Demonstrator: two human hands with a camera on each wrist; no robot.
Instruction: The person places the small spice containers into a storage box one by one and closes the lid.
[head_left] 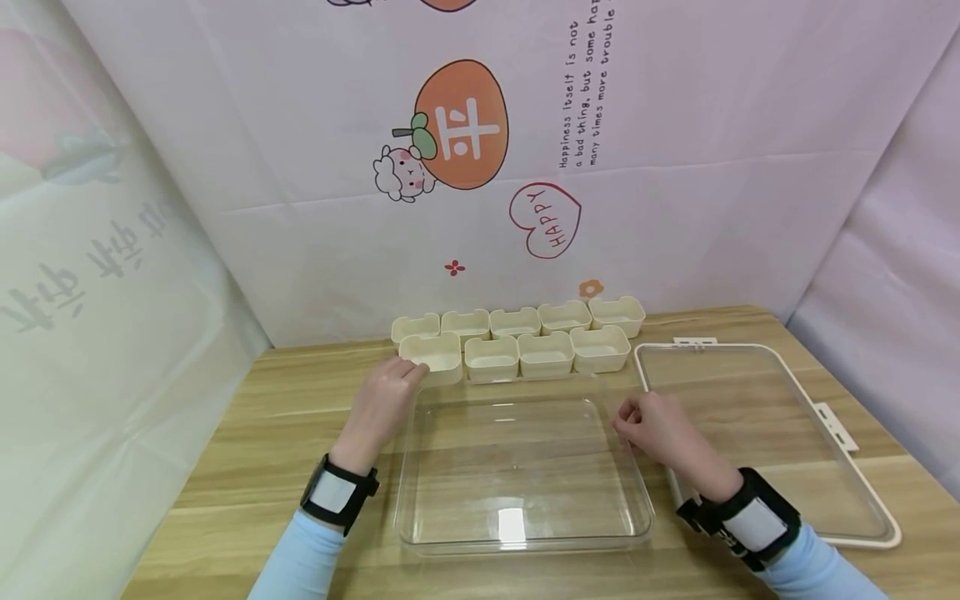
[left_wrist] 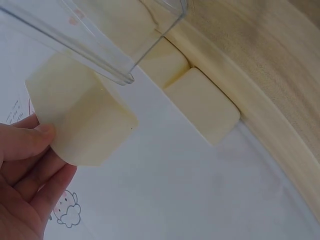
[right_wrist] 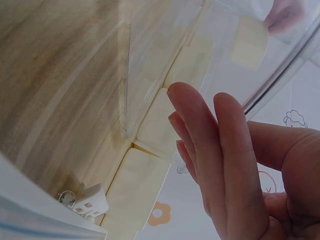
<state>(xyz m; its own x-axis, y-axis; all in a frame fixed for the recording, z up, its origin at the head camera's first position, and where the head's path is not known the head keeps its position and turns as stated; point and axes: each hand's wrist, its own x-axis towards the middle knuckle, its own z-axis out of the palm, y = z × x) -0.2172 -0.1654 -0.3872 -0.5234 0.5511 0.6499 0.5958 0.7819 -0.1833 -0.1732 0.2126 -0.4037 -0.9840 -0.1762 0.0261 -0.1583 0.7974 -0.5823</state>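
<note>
My left hand (head_left: 381,404) pinches a small cream plastic bin (head_left: 435,358) by its near left edge. In the left wrist view, thumb and fingers hold that bin (left_wrist: 82,112) by one side, clear of the table. A large clear plastic box (head_left: 517,546) stands in front of me, its open top facing up. My right hand (head_left: 663,425) is beside the box's right wall and holds nothing. Its fingers (right_wrist: 232,160) look fairly straight in the right wrist view; whether they touch the wall, I cannot tell.
Several more cream bins (head_left: 491,358) stand in two rows behind the box, against the printed cloth (head_left: 337,250). A clear lid with a white rim (head_left: 873,508) and white latches (head_left: 835,427) lies flat on the wooden table (head_left: 247,483) at the right.
</note>
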